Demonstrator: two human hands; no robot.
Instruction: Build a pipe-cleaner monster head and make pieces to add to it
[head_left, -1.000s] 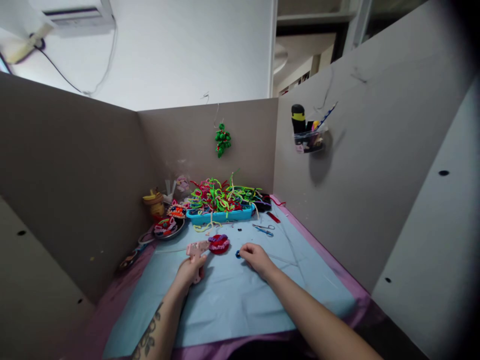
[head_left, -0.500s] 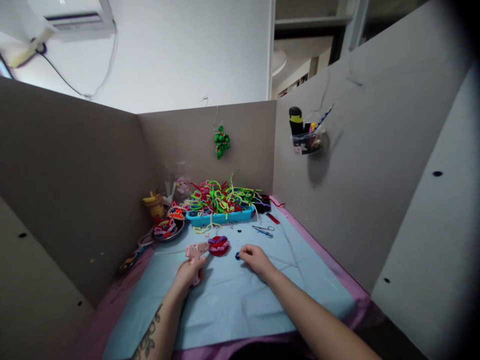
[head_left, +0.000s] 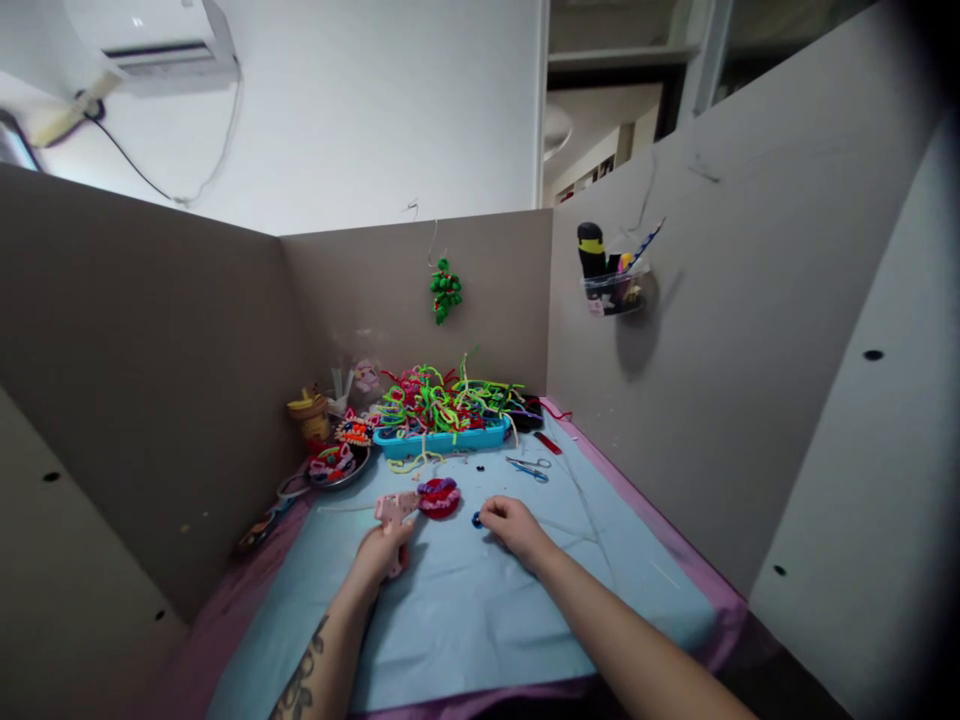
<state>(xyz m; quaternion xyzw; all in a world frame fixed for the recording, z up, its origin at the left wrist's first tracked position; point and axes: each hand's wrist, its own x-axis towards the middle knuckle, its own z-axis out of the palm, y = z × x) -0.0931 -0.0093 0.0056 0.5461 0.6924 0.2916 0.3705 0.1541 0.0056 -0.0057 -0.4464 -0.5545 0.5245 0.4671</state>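
My left hand (head_left: 384,552) is wrapped round the handle of a pink glue gun (head_left: 396,507), its nozzle pointing right. By the nozzle tip lies a round red and purple fuzzy piece (head_left: 439,498); whether the two touch I cannot tell. My right hand (head_left: 512,525) is closed in a pinch on a small dark blue piece (head_left: 476,520), held just over the blue cloth (head_left: 480,620). The blue piece is too small to make out in detail.
Behind stands a blue tray (head_left: 450,440) heaped with colourful pipe cleaners (head_left: 439,400). Scissors (head_left: 529,468) lie to the right. A metal bowl (head_left: 345,478) with fuzzy pieces is at left. Grey panels (head_left: 652,400) enclose the table; a pot of tools (head_left: 611,290) hangs on the right one.
The whole view has shifted slightly, so everything sits a little lower. Both hands keep their grips, and nothing on the table has visibly moved.
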